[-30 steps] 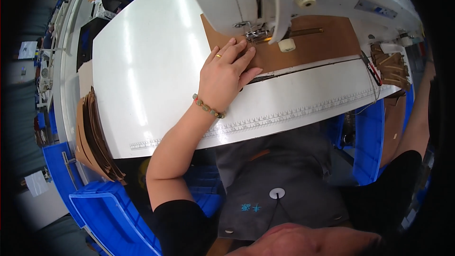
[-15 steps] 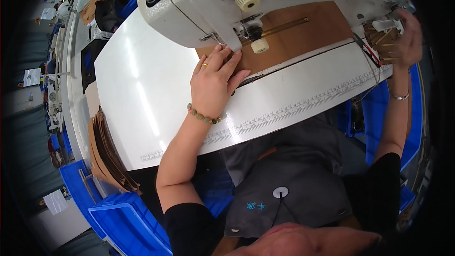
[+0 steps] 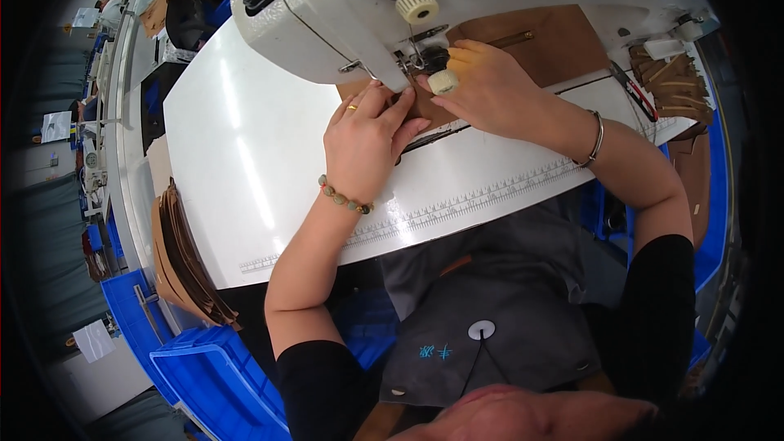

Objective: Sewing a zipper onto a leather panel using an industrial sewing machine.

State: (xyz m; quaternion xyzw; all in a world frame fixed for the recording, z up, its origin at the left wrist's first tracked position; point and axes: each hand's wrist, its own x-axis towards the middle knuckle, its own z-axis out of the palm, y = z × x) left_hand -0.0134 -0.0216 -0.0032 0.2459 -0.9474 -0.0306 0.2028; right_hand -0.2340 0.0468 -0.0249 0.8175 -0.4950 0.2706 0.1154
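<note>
The right hand (image 3: 490,90) has joined the left hand (image 3: 367,143), both now flat, grasping nothing, pressing the brown leather panel (image 3: 539,45) under the white sewing machine (image 3: 343,8).

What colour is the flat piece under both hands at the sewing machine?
The flat piece is tan brown; the head view shows it.

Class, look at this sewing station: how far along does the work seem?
Done: cannot tell; no finished seam shows. In hand: both the left hand and right hand press a brown piece flat by the needle of the sewing machine. Left: a stack of brown pieces hangs beside the white table.
</note>
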